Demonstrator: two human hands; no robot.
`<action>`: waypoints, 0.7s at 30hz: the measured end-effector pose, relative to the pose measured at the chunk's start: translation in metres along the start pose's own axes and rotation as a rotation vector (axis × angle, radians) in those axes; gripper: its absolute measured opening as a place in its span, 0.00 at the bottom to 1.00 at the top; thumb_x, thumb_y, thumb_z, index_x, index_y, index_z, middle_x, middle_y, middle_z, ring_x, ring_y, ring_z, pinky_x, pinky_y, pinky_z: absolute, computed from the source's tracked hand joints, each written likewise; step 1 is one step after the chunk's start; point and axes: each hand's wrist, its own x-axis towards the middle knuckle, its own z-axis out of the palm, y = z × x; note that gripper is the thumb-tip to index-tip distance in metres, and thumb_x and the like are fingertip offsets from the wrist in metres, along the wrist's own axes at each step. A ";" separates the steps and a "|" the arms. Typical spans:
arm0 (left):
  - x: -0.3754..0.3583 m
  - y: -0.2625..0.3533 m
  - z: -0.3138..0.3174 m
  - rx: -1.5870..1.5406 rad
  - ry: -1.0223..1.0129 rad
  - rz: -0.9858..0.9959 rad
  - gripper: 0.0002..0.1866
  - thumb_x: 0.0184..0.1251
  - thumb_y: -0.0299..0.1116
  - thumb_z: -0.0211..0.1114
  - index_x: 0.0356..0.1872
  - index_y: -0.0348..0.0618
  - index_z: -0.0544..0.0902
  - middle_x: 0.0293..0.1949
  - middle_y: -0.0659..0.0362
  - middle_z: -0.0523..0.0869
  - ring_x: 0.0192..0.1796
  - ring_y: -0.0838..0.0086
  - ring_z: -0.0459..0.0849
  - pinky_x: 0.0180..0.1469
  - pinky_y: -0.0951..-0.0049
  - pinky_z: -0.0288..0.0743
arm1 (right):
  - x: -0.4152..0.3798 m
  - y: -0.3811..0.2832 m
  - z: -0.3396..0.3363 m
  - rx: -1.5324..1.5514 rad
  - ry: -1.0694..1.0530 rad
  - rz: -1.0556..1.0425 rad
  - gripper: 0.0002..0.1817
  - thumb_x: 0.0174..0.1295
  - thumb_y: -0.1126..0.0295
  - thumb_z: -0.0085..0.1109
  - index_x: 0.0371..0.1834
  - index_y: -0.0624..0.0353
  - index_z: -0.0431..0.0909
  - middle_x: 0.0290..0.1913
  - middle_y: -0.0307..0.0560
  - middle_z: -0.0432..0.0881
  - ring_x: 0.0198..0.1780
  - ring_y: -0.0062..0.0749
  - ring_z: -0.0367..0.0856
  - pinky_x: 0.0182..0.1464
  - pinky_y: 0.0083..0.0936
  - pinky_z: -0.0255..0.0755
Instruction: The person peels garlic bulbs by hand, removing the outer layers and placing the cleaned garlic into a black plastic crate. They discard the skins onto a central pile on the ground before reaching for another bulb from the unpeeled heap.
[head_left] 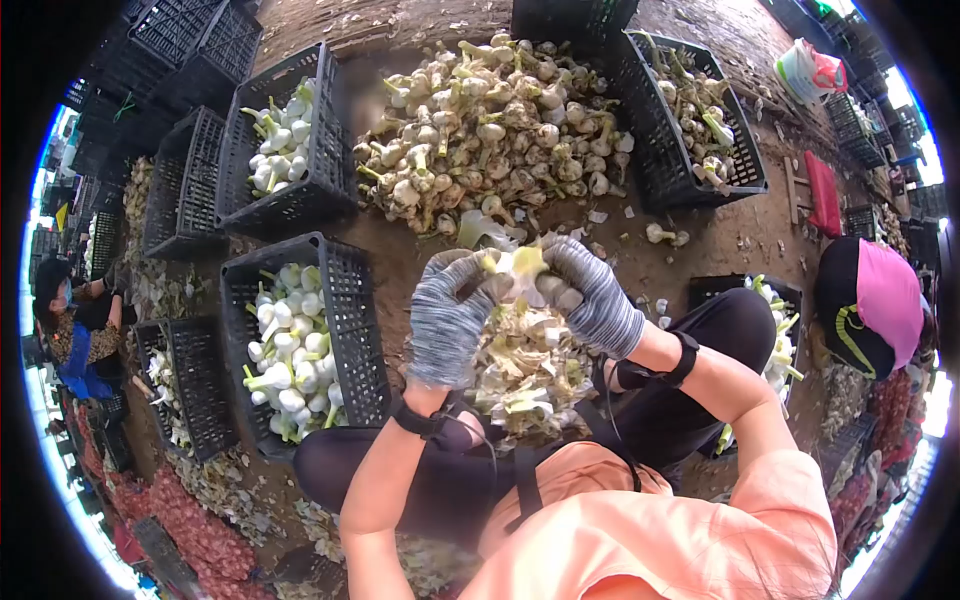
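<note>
Both gloved hands meet in front of my lap around a garlic bulb (521, 264), blurred, with loose skin on it. My left hand (446, 318), in a grey striped glove, grips its left side between thumb and fingers. On the other side, the fingers of my right hand (592, 292) are closed on the bulb too. Below the hands lies a heap of dry garlic skins (530, 375) between my legs. Ahead of me, a large pile of unpeeled garlic bulbs (500, 130) covers the ground.
Cleaned white bulbs fill a black crate (370, 335) on my left and another crate (335, 150) beyond it. Unpeeled garlic is in a crate (745, 165) at the far right. A crate (712, 290) stands by my right knee. Other people (885, 305) sit at both sides.
</note>
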 end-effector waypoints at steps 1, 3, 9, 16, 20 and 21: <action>-0.001 -0.001 0.002 0.003 -0.001 -0.004 0.14 0.55 0.25 0.67 0.43 0.36 0.79 0.41 0.61 0.80 0.39 0.83 0.78 0.39 0.84 0.74 | 0.000 0.000 0.002 -0.251 0.041 -0.310 0.11 0.57 0.76 0.52 0.43 0.66 0.72 0.32 0.45 0.77 0.35 0.28 0.76 0.40 0.19 0.70; -0.003 -0.004 0.004 0.030 0.035 0.034 0.08 0.57 0.23 0.64 0.39 0.36 0.82 0.39 0.59 0.79 0.38 0.79 0.78 0.40 0.80 0.73 | -0.003 0.001 0.005 -0.253 0.078 -0.325 0.10 0.55 0.80 0.52 0.41 0.66 0.72 0.30 0.46 0.75 0.33 0.26 0.76 0.37 0.19 0.70; -0.003 -0.013 0.005 -0.175 0.020 -0.103 0.07 0.60 0.22 0.61 0.40 0.37 0.82 0.34 0.62 0.83 0.35 0.84 0.77 0.37 0.84 0.73 | -0.001 0.011 0.006 0.270 0.055 0.325 0.09 0.60 0.78 0.47 0.43 0.68 0.71 0.30 0.50 0.75 0.26 0.27 0.76 0.29 0.22 0.75; -0.005 -0.009 0.000 -0.339 -0.026 -0.299 0.09 0.62 0.29 0.62 0.41 0.37 0.81 0.35 0.62 0.83 0.35 0.82 0.79 0.38 0.83 0.73 | 0.010 0.020 0.001 0.486 0.045 0.516 0.08 0.63 0.72 0.49 0.39 0.68 0.71 0.31 0.49 0.76 0.26 0.29 0.78 0.24 0.21 0.77; -0.006 -0.018 -0.001 -0.614 -0.005 -0.377 0.11 0.61 0.30 0.63 0.43 0.37 0.79 0.36 0.62 0.82 0.37 0.80 0.79 0.40 0.81 0.74 | 0.017 0.020 0.003 0.965 0.227 0.912 0.07 0.64 0.72 0.48 0.37 0.66 0.69 0.28 0.48 0.76 0.22 0.30 0.76 0.20 0.19 0.75; -0.005 -0.020 -0.002 -0.614 -0.004 -0.377 0.11 0.61 0.30 0.63 0.43 0.37 0.79 0.36 0.62 0.82 0.37 0.80 0.79 0.40 0.81 0.74 | 0.017 0.022 0.000 0.965 0.226 0.913 0.07 0.64 0.72 0.48 0.37 0.66 0.69 0.28 0.48 0.76 0.22 0.30 0.76 0.20 0.19 0.75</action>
